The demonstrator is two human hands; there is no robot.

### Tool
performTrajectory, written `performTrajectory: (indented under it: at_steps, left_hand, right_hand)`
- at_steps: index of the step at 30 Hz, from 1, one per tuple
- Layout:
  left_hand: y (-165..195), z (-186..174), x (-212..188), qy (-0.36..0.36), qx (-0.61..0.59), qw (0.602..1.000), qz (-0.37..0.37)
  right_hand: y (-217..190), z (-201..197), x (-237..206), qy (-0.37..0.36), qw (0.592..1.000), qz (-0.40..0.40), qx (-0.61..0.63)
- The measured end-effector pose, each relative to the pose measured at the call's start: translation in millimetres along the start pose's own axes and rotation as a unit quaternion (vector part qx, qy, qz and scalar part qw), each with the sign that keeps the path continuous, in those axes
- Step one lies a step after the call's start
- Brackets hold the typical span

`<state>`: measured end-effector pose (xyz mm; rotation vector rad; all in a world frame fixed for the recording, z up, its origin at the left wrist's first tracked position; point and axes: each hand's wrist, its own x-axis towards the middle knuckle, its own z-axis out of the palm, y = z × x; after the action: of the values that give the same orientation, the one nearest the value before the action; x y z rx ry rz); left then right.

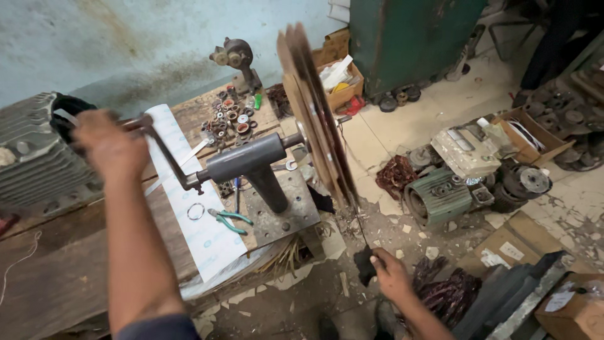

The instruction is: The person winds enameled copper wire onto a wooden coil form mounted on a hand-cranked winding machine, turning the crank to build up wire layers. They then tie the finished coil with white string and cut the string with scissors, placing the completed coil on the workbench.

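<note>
two hands: left hand (110, 146) fingers wrapped round one crank handle (143, 123); right hand (389, 274) pinching one dark cloth (363, 264).

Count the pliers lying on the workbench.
1. The green-handled pliers lie on the white sheet, beside the base of the winding machine. Others may be hidden among the clutter.
</note>
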<state>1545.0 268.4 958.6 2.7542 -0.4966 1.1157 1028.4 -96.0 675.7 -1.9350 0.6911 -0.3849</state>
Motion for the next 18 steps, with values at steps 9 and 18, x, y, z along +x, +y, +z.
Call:
performTrajectory:
  at_steps: [9,18]
  left_hand:
    - [69.7,-16.7,-250.0,-0.206,-0.054,0.976,-0.046]
    - [16.0,-115.7,-68.2,0.002,0.049,0.995,-0.089]
  right_hand:
    - [1.2,-0.4,-0.3,-0.004,1.0,0.008,-0.024]
    - [-2.8,-8.3,-2.0,0.017,0.999,0.006,-0.03]
